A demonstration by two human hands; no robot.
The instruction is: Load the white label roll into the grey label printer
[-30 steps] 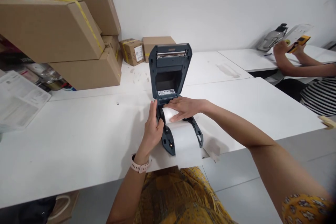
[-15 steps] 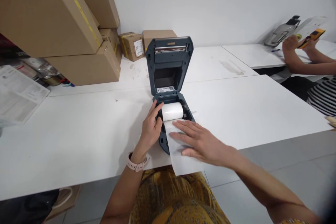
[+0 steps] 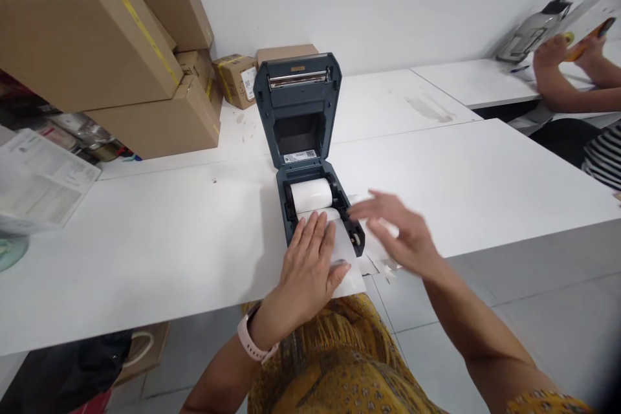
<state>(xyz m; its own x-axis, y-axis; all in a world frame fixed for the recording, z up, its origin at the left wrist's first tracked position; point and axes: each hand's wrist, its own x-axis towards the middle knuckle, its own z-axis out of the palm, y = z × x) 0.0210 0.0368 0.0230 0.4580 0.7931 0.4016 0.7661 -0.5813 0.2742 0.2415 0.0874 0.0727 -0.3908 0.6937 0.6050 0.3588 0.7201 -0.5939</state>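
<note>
A dark grey label printer stands on the white table with its lid raised. A white paper roll lies in its bay, and a paper strip runs out over the front toward the table edge. My left hand lies flat on that strip, fingers stretched out, with a pale watch on the wrist. My right hand hovers just right of the printer's front, fingers spread and smeared by motion, holding nothing.
Stacked cardboard boxes fill the back left, with smaller boxes behind the printer. Printed sheets lie at the far left. Another person's hands hold items at a table on the right.
My left hand left the printer's side and now lies flat on the paper strip. My right hand lifted off the strip and swung right. The view shifted slightly.
</note>
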